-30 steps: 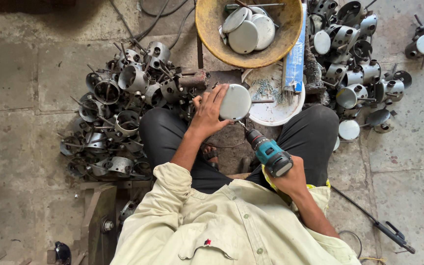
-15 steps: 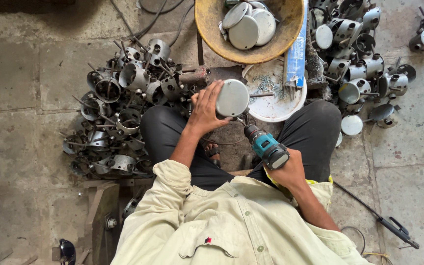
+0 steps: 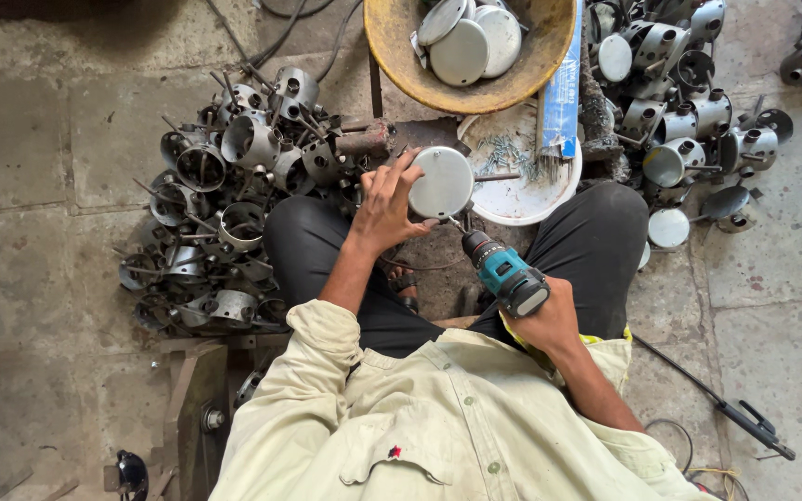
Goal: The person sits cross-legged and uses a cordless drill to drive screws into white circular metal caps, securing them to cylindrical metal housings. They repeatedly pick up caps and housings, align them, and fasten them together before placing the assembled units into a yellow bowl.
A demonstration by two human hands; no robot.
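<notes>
My left hand (image 3: 384,206) grips a round grey metal box with a flat lid (image 3: 441,183), holding it above my lap. In my right hand (image 3: 547,322) is a teal cordless drill (image 3: 505,274), its tip pressed against the lower edge of the box. I sit on the floor in a pale shirt and dark trousers.
A heap of open round metal boxes with wire prongs (image 3: 225,195) lies at my left. Closed boxes (image 3: 689,102) are piled at my right. A yellow bowl (image 3: 401,56) holds lids; a white dish (image 3: 531,190) holds screws beside a blue packet (image 3: 563,83). A black rod (image 3: 717,404) lies lower right.
The box and drill have shifted slightly down toward my lap; both hands keep their grip.
</notes>
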